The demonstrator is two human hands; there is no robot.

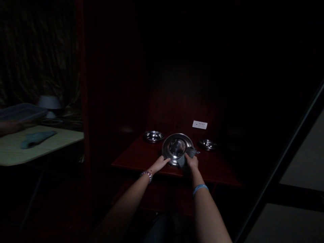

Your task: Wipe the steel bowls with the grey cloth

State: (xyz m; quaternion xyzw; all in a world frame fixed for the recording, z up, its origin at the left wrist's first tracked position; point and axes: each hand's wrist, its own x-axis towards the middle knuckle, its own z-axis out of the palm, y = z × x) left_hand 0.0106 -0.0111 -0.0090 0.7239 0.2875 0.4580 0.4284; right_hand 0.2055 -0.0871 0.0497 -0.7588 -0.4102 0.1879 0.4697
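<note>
Looking at a steel plate (177, 147), tipped up over the near part of the dark red worktop (136, 157), with a bowl (153, 136) off its 10 o'clock and a second bowl (208, 145) off its 3 o'clock. Probably at the wiping step, judging by the grey cloth (191, 152) pressed close to the plate from 3 round to 5 o'clock. To do it well: hold the plate steady from the lower left, lean it into the faint light, work the cloth round the rim first, then inward in overlapping arcs. Turn the plate a little at a time rather than stretching the wrist. Gather in the loose corners of the cloth, keep bare skin off the polished centre to avoid prints, and mind both bowls on any wide swing. Now to the left grip (160, 164): closed down to the thickness of the rim between 7 and 8 o'clock, with thumb on the front face and fingers hidden behind. Then to the right grip (193, 163): closed on the bunched cloth at 4 o'clock, with one corner poking out toward 3 o'clock and a fold hanging toward 5 o'clock. Cannot tell about any hold on the plate itself through the cloth. Too dark also to judge contact between plate and worktop at 6 o'clock.
</note>
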